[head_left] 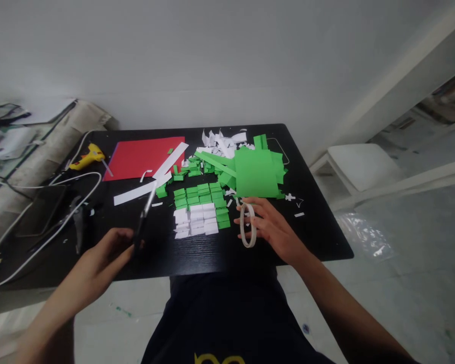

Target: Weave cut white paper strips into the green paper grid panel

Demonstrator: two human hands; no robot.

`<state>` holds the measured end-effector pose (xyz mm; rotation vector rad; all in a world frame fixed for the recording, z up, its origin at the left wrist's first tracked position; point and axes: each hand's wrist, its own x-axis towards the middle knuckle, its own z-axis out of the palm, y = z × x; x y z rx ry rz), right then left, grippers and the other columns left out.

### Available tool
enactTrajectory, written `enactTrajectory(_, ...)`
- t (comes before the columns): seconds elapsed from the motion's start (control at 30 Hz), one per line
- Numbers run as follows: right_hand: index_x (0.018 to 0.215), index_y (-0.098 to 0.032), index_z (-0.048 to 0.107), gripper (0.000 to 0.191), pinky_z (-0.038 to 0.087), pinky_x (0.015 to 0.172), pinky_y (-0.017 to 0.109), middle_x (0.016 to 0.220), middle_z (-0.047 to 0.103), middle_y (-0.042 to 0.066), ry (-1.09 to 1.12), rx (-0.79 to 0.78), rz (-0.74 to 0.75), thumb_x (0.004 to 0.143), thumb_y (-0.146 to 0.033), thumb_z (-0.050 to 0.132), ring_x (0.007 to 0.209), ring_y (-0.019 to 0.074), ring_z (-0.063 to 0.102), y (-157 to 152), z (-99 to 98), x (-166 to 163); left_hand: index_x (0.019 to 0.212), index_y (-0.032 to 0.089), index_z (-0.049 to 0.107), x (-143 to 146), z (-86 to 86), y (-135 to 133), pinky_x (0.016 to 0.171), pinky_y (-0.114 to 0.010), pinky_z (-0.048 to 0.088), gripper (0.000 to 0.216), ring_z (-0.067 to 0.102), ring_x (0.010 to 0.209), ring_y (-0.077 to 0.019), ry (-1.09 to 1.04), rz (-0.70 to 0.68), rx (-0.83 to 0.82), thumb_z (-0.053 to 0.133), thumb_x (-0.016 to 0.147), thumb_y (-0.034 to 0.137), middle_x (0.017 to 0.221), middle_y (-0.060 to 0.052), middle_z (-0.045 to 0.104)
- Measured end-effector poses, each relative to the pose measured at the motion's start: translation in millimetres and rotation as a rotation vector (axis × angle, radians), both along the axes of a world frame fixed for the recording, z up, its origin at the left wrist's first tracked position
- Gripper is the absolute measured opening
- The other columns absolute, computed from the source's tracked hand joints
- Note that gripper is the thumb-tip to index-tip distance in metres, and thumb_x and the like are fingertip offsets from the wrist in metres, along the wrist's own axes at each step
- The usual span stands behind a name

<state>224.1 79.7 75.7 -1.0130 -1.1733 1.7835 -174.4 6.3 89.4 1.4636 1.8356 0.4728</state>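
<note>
My left hand [104,255] is closed round the black handles of a pair of scissors [143,222], whose blades point up toward a long white paper strip [142,191]. My right hand [273,227] holds a roll of tape [247,225] upright on its edge, with the fingers partly spread around it. Between the hands lie neat rows of small green [200,194] and white [195,220] paper pieces on the black table [318,222].
A green sheet [256,172] with green and white scraps sits at the back of the table, and a red sheet [142,156] lies to its left. A yellow glue gun [86,156], a white cable [41,237] and a dark tool lie far left. A white stool [358,164] stands to the right.
</note>
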Motion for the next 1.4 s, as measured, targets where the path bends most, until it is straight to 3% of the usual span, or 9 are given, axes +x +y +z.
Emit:
enactTrajectory(0.17, 0.131, -0.032, 0.061, 0.06, 0.066, 0.092, 0.051, 0.143, 0.059, 0.01, 0.141, -0.127, 0.088, 0.08, -0.049, 0.087, 0.123, 0.0308, 0.067, 3.1, -2.3, 3.5, 0.111, 0.021, 0.064, 41.8, -7.5, 12.1, 0.086, -0.034, 0.056, 0.046, 0.068, 0.097, -0.0253, -0.08, -0.11, 0.166, 0.065, 0.09, 0.062, 0.104, -0.009, 0.073)
enactTrajectory(0.23, 0.133, -0.032, 0.06, 0.067, 0.064, 0.096, 0.053, 0.147, 0.057, 0.01, 0.126, -0.087, 0.098, 0.075, -0.042, 0.093, 0.127, 0.0316, 0.065, 3.0, -2.3, 6.4, 0.106, 0.021, 0.065, 55.6, -8.6, 17.6, 0.078, -0.029, 0.054, 0.041, 0.065, 0.088, -0.0209, -0.109, -0.123, 0.183, 0.07, 0.089, 0.057, 0.095, -0.004, 0.071)
enactTrajectory(0.37, 0.132, -0.033, 0.062, 0.059, 0.062, 0.101, 0.054, 0.143, 0.06, 0.009, 0.045, 0.026, 0.081, 0.079, -0.036, 0.09, 0.135, 0.032, 0.06, 0.6, 0.9, 10.2, 0.098, 0.02, 0.067, 71.8, -6.7, 26.8, 0.07, -0.025, 0.048, 0.035, 0.056, 0.078, -0.015, -0.112, -0.203, 0.202, 0.076, 0.086, 0.052, 0.083, 0.001, 0.062)
enactTrajectory(0.57, 0.129, -0.032, 0.065, 0.049, 0.057, 0.108, 0.055, 0.124, 0.071, 0.007, -0.029, 0.103, 0.107, 0.085, -0.036, 0.085, 0.13, 0.0288, 0.064, -1.8, 4.9, 10.1, 0.097, 0.019, 0.068, 77.7, -2.9, 32.8, 0.07, -0.026, 0.047, 0.034, 0.058, 0.08, -0.0162, -0.097, -0.34, 0.168, 0.074, 0.088, 0.05, 0.086, 0.0, 0.065)
enactTrajectory(0.8, 0.132, -0.034, 0.065, 0.049, 0.064, 0.098, 0.048, 0.139, 0.063, 0.007, -0.021, 0.12, 0.134, 0.086, -0.034, 0.084, 0.125, 0.0277, 0.066, -4.7, 4.0, 6.5, 0.091, 0.019, 0.063, 86.6, 3.0, 33.1, 0.068, -0.026, 0.046, 0.039, 0.057, 0.077, -0.0163, 0.004, -0.375, 0.165, 0.074, 0.083, 0.056, 0.084, 0.0, 0.063)
enactTrajectory(1.4, 0.15, -0.044, 0.052, 0.062, 0.057, 0.11, 0.055, 0.152, 0.054, 0.006, -0.183, 0.194, 0.326, 0.094, -0.034, 0.076, 0.139, 0.0293, 0.058, -5.3, 9.7, 9.1, 0.099, 0.022, 0.074, 79.7, 18.4, 41.5, 0.068, -0.026, 0.049, 0.019, 0.065, 0.073, -0.0155, 0.068, -0.596, 0.215, 0.067, 0.093, 0.039, 0.087, -0.001, 0.073)
